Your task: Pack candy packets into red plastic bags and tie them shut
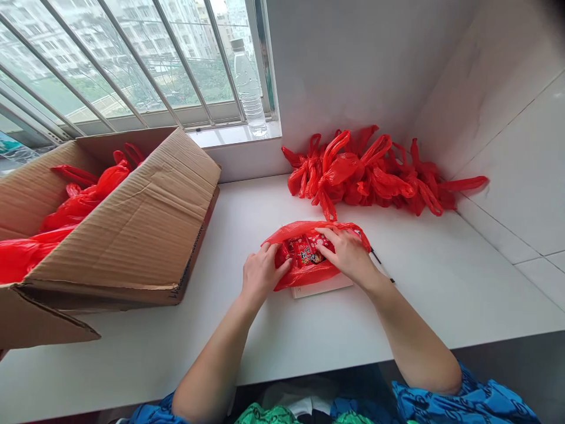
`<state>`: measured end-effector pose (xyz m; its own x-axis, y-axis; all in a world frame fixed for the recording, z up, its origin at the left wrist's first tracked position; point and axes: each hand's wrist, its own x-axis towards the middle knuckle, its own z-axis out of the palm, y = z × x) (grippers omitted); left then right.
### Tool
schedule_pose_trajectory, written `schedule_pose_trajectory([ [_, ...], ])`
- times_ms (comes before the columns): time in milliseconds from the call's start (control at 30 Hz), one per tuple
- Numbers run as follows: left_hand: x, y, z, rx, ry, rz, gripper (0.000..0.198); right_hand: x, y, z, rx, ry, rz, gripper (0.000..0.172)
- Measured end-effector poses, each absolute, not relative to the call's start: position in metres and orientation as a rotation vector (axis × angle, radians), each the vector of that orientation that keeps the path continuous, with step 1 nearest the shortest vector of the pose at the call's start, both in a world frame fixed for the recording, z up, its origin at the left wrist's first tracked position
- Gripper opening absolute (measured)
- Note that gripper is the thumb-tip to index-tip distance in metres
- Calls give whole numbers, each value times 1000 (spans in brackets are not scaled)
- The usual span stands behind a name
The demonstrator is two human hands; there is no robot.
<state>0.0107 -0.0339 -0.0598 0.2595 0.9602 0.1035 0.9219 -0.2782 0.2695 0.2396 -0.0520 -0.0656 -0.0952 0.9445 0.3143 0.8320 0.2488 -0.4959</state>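
An opened red plastic bag lies on the white table in front of me, with shiny red snack packets showing through its mouth. My left hand is at the bag's left side, fingers curled at the rim and thumb over the packets. From the right, my right hand reaches over the opening. Its thumb and index finger are spread apart around a dotted red packet, and its other fingers rest along the far rim. A flat pale notebook-like item sticks out from under the bag.
On the left stands an open cardboard box holding red bags. Several knotted red bags are heaped against the wall. A clear bottle stands on the sill by the barred window. A thin dark pen lies right of the bag.
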Motion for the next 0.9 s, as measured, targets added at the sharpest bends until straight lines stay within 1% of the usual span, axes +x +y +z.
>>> schedule_pose_trajectory([
  [100,3,-27,-58,2247,1622,661,35,239,-51,-69,-1645,-1959,211,42],
  [167,-3,-22,-59,2086,1443,841,39,239,-50,-69,-1654,-1940,202,42],
  [267,-6,-19,-61,1850,1261,1012,41,239,-50,-69,-1617,-1934,144,35],
  [367,-3,-22,-59,1854,1224,1121,34,236,-50,-68,-1534,-1961,107,26],
  [467,1,-27,-55,1910,1251,1237,27,228,-52,-63,-1430,-1930,234,25],
  [567,3,-29,-55,1802,1223,1306,22,218,-57,-54,-1275,-1840,517,33],
  [667,5,-32,-57,1558,1126,1324,22,211,-61,-48,-1110,-1708,904,36],
  [733,7,-35,-56,1492,1080,1250,22,210,-60,-49,-1034,-1563,1129,35],
  [800,10,-39,-54,1537,1065,1100,26,211,-58,-53,-997,-1388,1267,34],
  [900,13,-43,-48,1685,1037,860,32,214,-54,-58,-981,-1217,1338,33],
])
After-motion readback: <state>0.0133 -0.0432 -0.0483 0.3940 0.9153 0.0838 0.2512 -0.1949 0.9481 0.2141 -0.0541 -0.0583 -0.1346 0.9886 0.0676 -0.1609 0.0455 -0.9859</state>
